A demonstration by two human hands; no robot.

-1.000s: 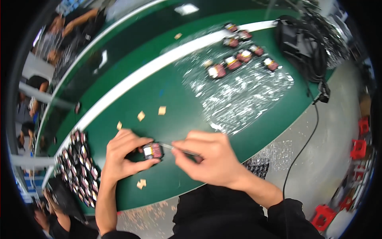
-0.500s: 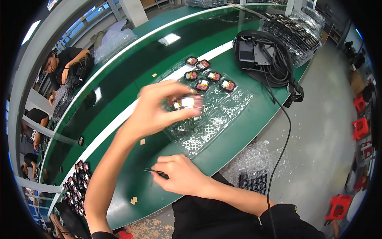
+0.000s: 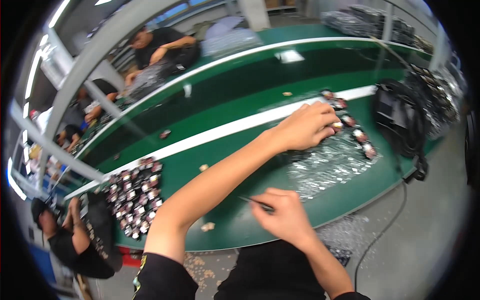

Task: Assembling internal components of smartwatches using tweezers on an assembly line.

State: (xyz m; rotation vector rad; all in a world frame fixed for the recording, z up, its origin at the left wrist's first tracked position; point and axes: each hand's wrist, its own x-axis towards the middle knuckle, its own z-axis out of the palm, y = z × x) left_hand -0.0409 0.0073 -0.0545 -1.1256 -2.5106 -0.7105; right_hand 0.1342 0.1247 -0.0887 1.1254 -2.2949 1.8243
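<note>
Over the clear plastic blister tray, my left hand reaches down with bent fingers around a small electronic module. Its fingers hide most of that module. Beside the fingertips, several black modules with red and pale parts sit in the tray's far and right pockets; the near pockets show bare plastic. Nearer to my body, my right hand is closed around thin dark tweezers, whose tips point left above the green table.
A heap of similar modules lies at the left. Far right are a black bag with cables and stacked trays. A white rail borders the dark green belt. Co-workers sit across it and at left.
My head view has swung left, so the scene sits further right. My left hand has carried the module from above the tray down to its far pockets. My right hand keeps the tweezers.
</note>
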